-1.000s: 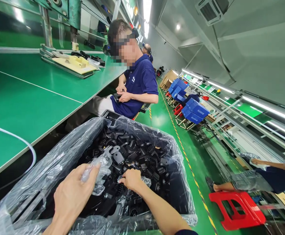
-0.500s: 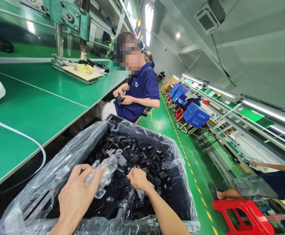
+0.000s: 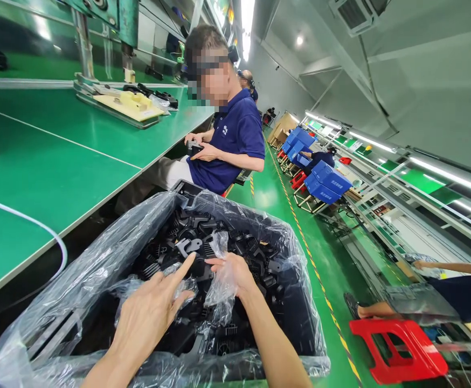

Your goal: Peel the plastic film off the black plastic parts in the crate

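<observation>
My left hand (image 3: 149,310) is over the left part of a bin, index finger and thumb spread apart, the other fingers curled. Crumpled clear plastic bag (image 3: 185,284) shows on both sides of it, held under those curled fingers. My right hand (image 3: 237,275) grips another clear plastic bag (image 3: 221,283), which stands up above the fingers and hangs down below them. Both hands are above a heap of black plastic parts (image 3: 260,264), some with comb-like teeth. A grey flat part with a hole (image 3: 189,246) lies on top of the heap.
The black bin is lined with clear plastic film (image 3: 110,253). Left of it runs a green workbench (image 3: 77,145) with a press (image 3: 102,21) and a white cable (image 3: 37,221). A seated co-worker (image 3: 235,129) handles a dark part beyond. A red stool (image 3: 401,350) stands at right.
My right hand has risen from the parts and now holds up a clear plastic bag. My left hand has turned palm down, its index finger stretched out. The view has shifted slightly.
</observation>
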`<state>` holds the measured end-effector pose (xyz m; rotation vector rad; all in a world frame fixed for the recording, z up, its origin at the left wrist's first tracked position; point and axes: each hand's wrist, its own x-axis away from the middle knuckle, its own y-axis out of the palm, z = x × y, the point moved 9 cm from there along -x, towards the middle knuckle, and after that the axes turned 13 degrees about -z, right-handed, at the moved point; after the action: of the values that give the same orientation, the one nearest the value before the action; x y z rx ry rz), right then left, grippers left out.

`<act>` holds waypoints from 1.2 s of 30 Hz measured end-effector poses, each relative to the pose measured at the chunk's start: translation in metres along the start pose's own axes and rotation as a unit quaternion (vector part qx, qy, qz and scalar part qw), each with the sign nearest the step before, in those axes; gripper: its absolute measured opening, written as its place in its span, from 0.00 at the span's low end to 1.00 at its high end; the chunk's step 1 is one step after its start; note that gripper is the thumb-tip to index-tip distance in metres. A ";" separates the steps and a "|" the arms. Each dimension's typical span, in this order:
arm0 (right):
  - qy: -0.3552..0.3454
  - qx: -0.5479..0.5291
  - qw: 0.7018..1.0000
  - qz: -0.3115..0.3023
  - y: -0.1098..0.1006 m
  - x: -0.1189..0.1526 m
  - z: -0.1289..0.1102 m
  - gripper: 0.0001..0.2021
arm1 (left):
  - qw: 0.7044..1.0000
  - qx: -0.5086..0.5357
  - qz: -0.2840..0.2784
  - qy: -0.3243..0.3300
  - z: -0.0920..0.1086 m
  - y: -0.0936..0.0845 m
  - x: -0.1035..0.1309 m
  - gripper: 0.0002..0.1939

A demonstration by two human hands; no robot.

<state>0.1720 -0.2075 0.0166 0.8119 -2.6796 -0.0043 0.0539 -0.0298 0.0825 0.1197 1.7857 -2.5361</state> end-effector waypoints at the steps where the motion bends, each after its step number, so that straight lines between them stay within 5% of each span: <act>1: -0.004 -0.007 1.000 -0.011 0.008 0.000 -0.002 0.21 | 1.000 0.003 0.001 -0.004 0.001 -0.001 0.000 0.38; 8: -0.020 0.119 0.983 -0.137 0.051 0.018 -0.026 0.14 | 0.976 0.158 -0.027 -0.145 -0.031 0.000 -0.001 0.43; 11: -0.025 0.218 0.958 -0.187 0.062 0.026 -0.032 0.08 | 0.983 0.148 -0.029 -0.106 -0.029 0.000 -0.002 0.31; 14: -0.025 0.296 0.939 -0.173 0.063 0.024 -0.032 0.05 | 0.992 0.122 0.014 -0.024 -0.019 -0.006 0.000 0.19; 19: 0.022 0.414 0.904 -0.105 0.030 0.016 -0.021 0.12 | 0.991 0.095 0.089 -0.028 -0.023 -0.020 0.007 0.15; 24: 0.128 0.599 0.785 -0.091 -0.009 0.029 0.017 0.09 | 0.962 0.126 0.185 -0.155 -0.041 -0.043 0.017 0.15; 29: 0.193 0.704 0.665 -0.158 0.005 0.030 0.080 0.08 | 0.944 0.174 0.201 -0.198 -0.044 -0.050 0.021 0.16; 32: 0.181 0.721 0.642 -0.186 0.011 0.020 0.096 0.06 | 0.953 0.166 0.167 -0.191 -0.041 -0.048 0.018 0.20; 36: 0.157 0.706 0.658 -0.210 0.001 0.018 0.093 0.06 | 0.958 0.172 0.129 -0.189 -0.042 -0.040 0.016 0.22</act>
<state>0.1273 -0.2250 -0.0648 1.5344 -1.6208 2.0432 0.0369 0.0234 0.1042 -0.1112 1.1098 -2.4447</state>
